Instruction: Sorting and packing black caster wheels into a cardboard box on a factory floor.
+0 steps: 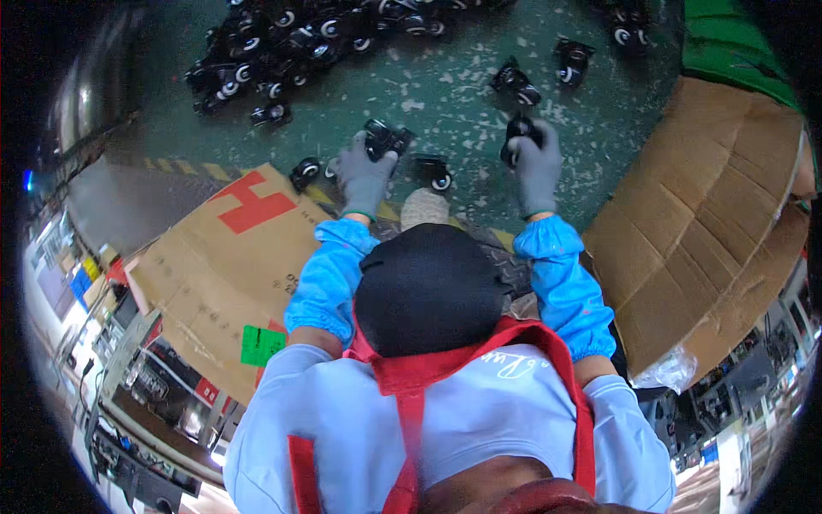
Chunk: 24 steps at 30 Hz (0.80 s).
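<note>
My left hand (364,178), in a grey glove, is closed around a black caster (387,139) just above the green floor. To the right, my gloved right hand (540,167) grips another black caster (519,131) by its side; its far details are hidden by the fingers. Between the hands a caster (434,172) with a pale wheel ring lies on the floor. One more caster (305,173) rests left of my left hand. Beyond my right hand lie two loose casters, one nearer (515,83) and one farther (572,62).
A large heap of black casters (317,43) covers the floor at the far left, with a single caster (271,114) at its near edge. Cardboard boxes stand at my left (223,283) and right (693,214). Green material (736,38) lies behind the right box.
</note>
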Motion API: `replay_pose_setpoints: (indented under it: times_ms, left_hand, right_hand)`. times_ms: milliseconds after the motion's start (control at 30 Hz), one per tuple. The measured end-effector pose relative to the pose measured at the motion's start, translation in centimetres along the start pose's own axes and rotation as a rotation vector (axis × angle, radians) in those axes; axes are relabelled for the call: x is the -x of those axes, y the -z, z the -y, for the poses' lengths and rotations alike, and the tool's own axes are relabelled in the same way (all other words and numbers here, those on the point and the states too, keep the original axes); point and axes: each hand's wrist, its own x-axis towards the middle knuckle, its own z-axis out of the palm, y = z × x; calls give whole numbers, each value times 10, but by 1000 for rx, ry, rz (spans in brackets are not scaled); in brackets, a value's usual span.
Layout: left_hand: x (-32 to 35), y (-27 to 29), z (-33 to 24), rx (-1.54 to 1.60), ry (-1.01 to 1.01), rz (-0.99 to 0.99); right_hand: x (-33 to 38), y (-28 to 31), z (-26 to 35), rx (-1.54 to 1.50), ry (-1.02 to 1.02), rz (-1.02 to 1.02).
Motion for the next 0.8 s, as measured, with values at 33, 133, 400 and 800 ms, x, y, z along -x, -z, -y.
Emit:
replay_pose_setpoints:
  times_ms: [33, 133, 400, 800]
  left_hand:
    - [-3, -1, -4, 40, -43, -7]
    - [-14, -1, -16, 121, -103, 18]
    - [-37, 8, -47, 177, -13, 178]
    - [22, 64, -169, 847, -405, 223]
  right_hand:
    - [-18, 10, 18, 14, 60, 39]
    - [-92, 29, 26, 557, 639, -89]
    - [-102, -39, 34, -88, -327, 730]
    - [-21, -7, 12, -799, -398, 341]
